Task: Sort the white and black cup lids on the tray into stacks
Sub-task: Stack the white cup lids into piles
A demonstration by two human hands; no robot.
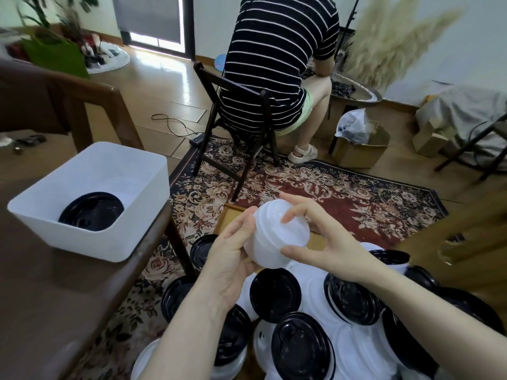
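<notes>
A stack of white cup lids (274, 237) is held above the wooden tray (231, 212). My left hand (233, 259) grips the stack from the left and below. My right hand (315, 237) holds its top lid, with fingers on the far rim and the thumb on the near side. Beneath my arms the tray holds several loose black lids (275, 294) mixed with white lids (315, 272). A white bin (90, 204) on the brown table to the left contains a stack of black lids (92, 211).
The brown table (55, 297) fills the left side. A person in a striped shirt sits on a dark folding chair (236, 119) ahead, back turned, on a patterned rug (343, 193). A cardboard box (359, 149) stands at the right.
</notes>
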